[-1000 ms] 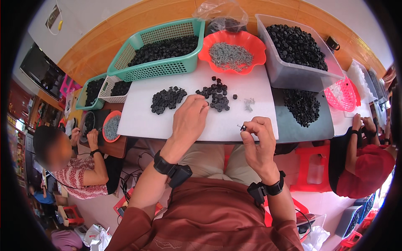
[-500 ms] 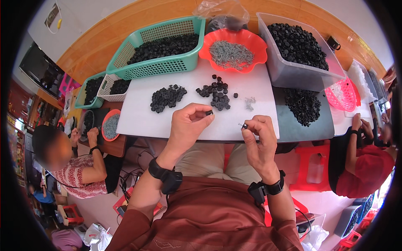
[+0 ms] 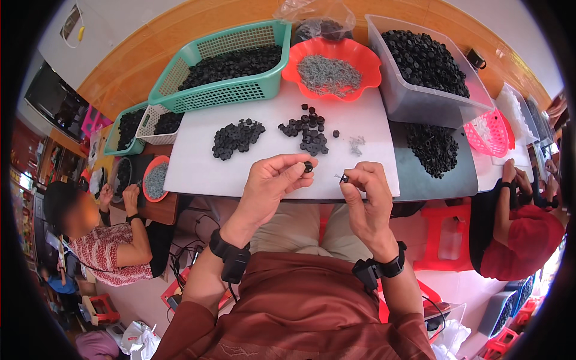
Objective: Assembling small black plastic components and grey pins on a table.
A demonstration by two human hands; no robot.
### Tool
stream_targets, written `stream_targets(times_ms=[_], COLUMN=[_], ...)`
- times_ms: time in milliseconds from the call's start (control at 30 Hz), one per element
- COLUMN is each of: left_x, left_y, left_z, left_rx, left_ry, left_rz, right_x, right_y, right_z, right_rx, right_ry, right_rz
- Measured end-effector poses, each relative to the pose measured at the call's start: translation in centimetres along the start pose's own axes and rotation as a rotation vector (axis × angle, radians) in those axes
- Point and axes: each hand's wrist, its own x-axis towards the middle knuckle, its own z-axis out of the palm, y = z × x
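Between thumb and fingers, my left hand (image 3: 278, 180) pinches a small round black plastic part (image 3: 308, 167). To its right, my right hand (image 3: 366, 192) is closed on another small black part (image 3: 344, 178), from which a thin metal screw (image 3: 338, 176) sticks out to the left. Both hands are raised over the near edge of the white board (image 3: 198, 171), with a gap between the two parts. Beyond them lie two piles of black parts, one on the left (image 3: 237, 139) and one in the middle (image 3: 313, 142). A few loose screws (image 3: 357, 145) rest at the right.
At the back stand a green basket (image 3: 222, 95) of black parts, a red bowl (image 3: 372, 84) of screws and a clear bin (image 3: 420, 108) of black pieces. More black parts (image 3: 432, 150) lie on the dark surface at right. People sit working on both sides.
My left hand has turned slightly, bringing its black part a little right and showing its round face. My right hand has shifted slightly left, still gripping its part. The whole view has moved slightly.
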Motion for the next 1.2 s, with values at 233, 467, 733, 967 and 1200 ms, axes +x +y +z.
stream_targets(times_ms=[233, 467, 733, 967, 1200], left_x=[-0.3, -0.3, -0.3, -0.6, -0.7], left_y=[-0.2, -0.6, -1.0, -1.0, -1.3], left_z=[0.4, 0.3, 0.2, 0.5, 0.7], left_rx=[-0.137, -0.275, -0.384, -0.431, -0.448], left_ry=[-0.053, -0.089, -0.075, -0.075, -0.104], left_rz=[-0.051, -0.079, -0.129, -0.158, -0.154], right_x=[0.1, 0.2, 0.4, 0.6, 0.7], right_y=[-0.2, -0.3, -0.5, -0.8, -1.1], right_z=[0.4, 0.5, 0.6, 0.9, 0.9], right_rx=[0.012, 0.018, 0.014, 0.014, -0.050], right_ry=[-0.012, -0.011, -0.008, -0.016, -0.067], right_rz=[-0.003, -0.023, -0.046, -0.066, -0.045])
